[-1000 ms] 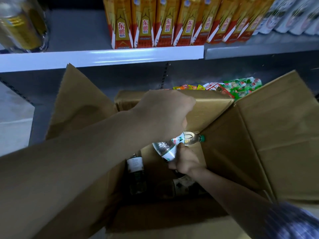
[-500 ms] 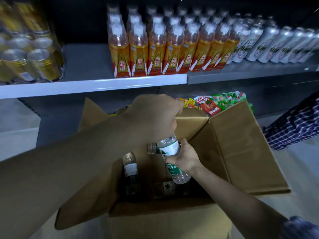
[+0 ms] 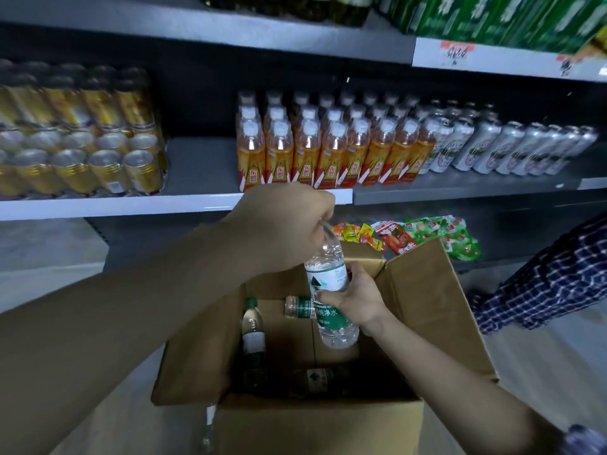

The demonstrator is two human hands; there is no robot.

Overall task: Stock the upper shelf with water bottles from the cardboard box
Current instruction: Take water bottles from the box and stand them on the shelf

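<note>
You held one water bottle (image 3: pixel 330 290) nearly upright above the open cardboard box (image 3: pixel 433 310), near frame center. Your left hand (image 3: pixel 285 228) was clenched around its top; your right hand (image 3: pixel 356 295) wrapped its labelled middle from the 3 o'clock side. More bottles (image 3: pixel 253 333) lay inside the box. Orange drink bottles (image 3: pixel 328 152) stood on the shelf (image 3: pixel 115 205) at 12 o'clock.

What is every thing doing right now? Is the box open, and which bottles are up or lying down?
cardboard box: flaps open.
held water bottle: nearly upright over the box.
left hand: grips its top.
right hand: grips its middle.
bottles in the box: lying down.
orange drink bottles: upright on the shelf.
gold cans: stacked.
</note>
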